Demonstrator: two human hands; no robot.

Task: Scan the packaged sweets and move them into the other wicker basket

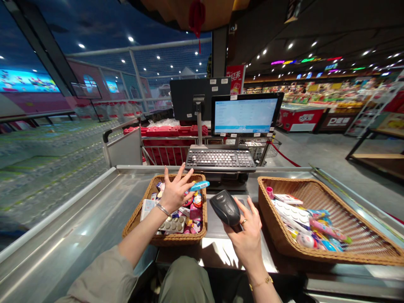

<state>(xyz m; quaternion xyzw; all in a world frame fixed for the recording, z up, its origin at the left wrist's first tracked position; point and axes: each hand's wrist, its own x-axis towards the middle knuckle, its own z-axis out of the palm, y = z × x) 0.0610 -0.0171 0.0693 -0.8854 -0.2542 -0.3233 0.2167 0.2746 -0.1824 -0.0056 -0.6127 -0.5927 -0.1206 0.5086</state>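
My right hand (248, 240) is clenched around a black handheld barcode scanner (225, 207), its long axis slanting up-left, toward the blue packet (199, 185). My left hand (175, 194), the nearer to that packet, seems to pinch it near the thumb, lying almost level, with the other fingers spread. Below sits a wicker basket (134, 223) of small packaged goods on the steel bench (63, 214); a second wicker basket (315, 198) lies right. Beyond stand a keyboard (220, 160) and monitor (244, 113).
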